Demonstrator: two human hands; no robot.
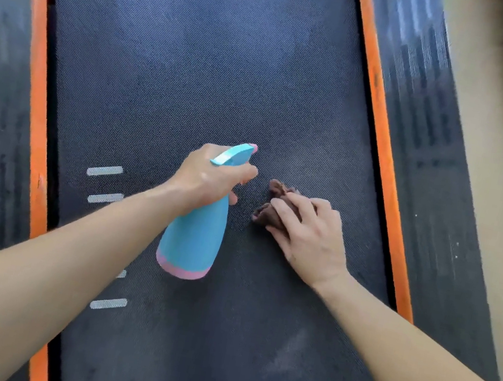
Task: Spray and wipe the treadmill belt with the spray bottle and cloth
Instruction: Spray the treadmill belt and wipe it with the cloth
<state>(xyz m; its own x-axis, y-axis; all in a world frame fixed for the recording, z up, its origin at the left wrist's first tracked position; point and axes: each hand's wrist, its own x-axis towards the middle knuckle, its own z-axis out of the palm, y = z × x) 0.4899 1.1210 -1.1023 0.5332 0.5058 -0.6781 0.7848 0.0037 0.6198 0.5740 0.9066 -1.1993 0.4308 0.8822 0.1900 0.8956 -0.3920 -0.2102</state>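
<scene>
My left hand (212, 176) grips the spray bottle (193, 237); my right hand (310, 231) presses the brown cloth (276, 194) flat-fingered. Risk: the nozzle, aimed this close, may soak the cloth instead of the treadmill belt (198, 63).

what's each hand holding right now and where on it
Left hand grips the spray bottle at its neck, just under the spray head. Right hand presses the bunched cloth onto the belt under its fingers.
</scene>
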